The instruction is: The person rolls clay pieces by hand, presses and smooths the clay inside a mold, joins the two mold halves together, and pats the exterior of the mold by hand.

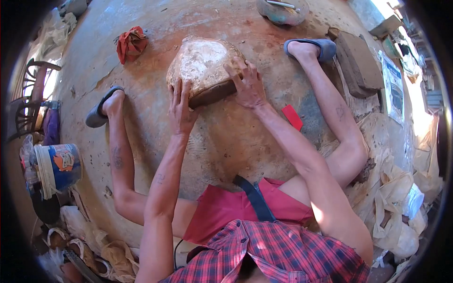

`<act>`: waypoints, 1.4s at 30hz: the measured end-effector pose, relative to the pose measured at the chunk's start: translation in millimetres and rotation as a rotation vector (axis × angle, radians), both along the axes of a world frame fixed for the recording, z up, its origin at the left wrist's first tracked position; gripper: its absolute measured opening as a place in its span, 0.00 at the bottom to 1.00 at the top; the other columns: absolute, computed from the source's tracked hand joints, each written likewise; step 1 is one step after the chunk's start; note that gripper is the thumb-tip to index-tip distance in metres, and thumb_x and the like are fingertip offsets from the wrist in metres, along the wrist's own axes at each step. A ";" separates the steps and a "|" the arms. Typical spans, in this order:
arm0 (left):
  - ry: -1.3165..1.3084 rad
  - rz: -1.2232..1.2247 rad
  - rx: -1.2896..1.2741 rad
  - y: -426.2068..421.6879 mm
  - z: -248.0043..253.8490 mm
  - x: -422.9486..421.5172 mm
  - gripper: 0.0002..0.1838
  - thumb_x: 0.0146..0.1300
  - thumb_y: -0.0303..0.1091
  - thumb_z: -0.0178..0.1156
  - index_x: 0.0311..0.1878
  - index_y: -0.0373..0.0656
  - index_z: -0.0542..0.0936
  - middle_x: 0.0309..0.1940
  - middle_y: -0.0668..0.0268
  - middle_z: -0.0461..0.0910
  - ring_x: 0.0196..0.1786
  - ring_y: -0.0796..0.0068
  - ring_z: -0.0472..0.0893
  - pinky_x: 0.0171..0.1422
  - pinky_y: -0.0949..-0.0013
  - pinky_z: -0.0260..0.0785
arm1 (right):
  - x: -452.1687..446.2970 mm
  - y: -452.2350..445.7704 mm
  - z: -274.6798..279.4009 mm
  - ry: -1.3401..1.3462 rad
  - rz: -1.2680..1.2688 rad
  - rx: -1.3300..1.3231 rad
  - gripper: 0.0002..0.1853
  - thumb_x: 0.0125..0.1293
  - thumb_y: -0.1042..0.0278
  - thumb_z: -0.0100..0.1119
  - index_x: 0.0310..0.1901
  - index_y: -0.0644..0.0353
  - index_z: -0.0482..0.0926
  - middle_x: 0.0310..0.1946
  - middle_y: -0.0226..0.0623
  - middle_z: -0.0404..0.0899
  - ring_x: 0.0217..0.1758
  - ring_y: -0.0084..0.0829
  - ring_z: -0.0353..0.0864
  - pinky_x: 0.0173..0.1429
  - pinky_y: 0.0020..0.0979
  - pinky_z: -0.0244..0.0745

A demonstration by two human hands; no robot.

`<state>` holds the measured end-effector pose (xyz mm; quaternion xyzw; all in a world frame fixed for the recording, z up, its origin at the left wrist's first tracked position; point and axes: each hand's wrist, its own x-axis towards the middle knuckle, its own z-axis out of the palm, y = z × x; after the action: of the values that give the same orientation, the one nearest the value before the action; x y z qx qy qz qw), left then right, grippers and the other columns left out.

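Observation:
A heavy-looking rough block (pixel 202 63), tan around the sides with a whitish patch on top and a dark brown face toward me, is between my hands on the floor ahead. It looks tilted, with its near edge raised; how it rests underneath is hidden. My left hand (pixel 180 108) presses its near left side, fingers pointing up along it. At the right side, my right hand (pixel 249 87) grips the edge with bent fingers spread over it. A small red flat piece (pixel 292 117) lies on the floor beside my right forearm.
A crumpled red cloth (pixel 131 45) lies beyond the block to the left. A round stone-like piece (pixel 283 13) with a stick on it sits at the far right. Brown slabs (pixel 358 63) lean by my right foot. A blue bucket (pixel 65 162) stands left; plastic sheets (pixel 391 198) lie right.

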<state>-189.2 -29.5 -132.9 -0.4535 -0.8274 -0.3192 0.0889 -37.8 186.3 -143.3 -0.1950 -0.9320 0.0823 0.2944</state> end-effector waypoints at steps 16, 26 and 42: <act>-0.083 -0.122 -0.004 -7.9 2.9 -17.7 0.50 0.50 0.35 0.83 0.79 0.59 0.73 0.83 0.56 0.65 0.82 0.34 0.62 0.80 0.44 0.68 | 9.1 54.5 -2.0 -0.012 0.274 -0.032 0.56 0.42 0.56 0.86 0.78 0.37 0.70 0.77 0.34 0.69 0.73 0.47 0.73 0.77 0.46 0.74; -0.076 -0.101 -0.007 -8.3 5.6 -21.5 0.45 0.55 0.41 0.81 0.78 0.61 0.74 0.82 0.55 0.65 0.82 0.35 0.63 0.80 0.46 0.69 | 6.3 53.9 6.8 0.018 0.270 -0.043 0.52 0.44 0.53 0.85 0.76 0.40 0.74 0.74 0.33 0.74 0.70 0.46 0.76 0.74 0.45 0.76; -0.028 -0.093 0.014 -6.1 0.9 -21.2 0.42 0.54 0.41 0.82 0.74 0.59 0.79 0.80 0.53 0.68 0.81 0.36 0.65 0.78 0.48 0.71 | 1.5 52.1 8.6 0.000 0.250 -0.019 0.46 0.50 0.52 0.83 0.73 0.53 0.77 0.75 0.42 0.75 0.65 0.50 0.81 0.70 0.45 0.79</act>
<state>-210.4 -35.5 -132.0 -0.4863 -0.8043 -0.3351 0.0656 -36.3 238.4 -134.6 -0.0802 -0.9482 0.1272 0.2798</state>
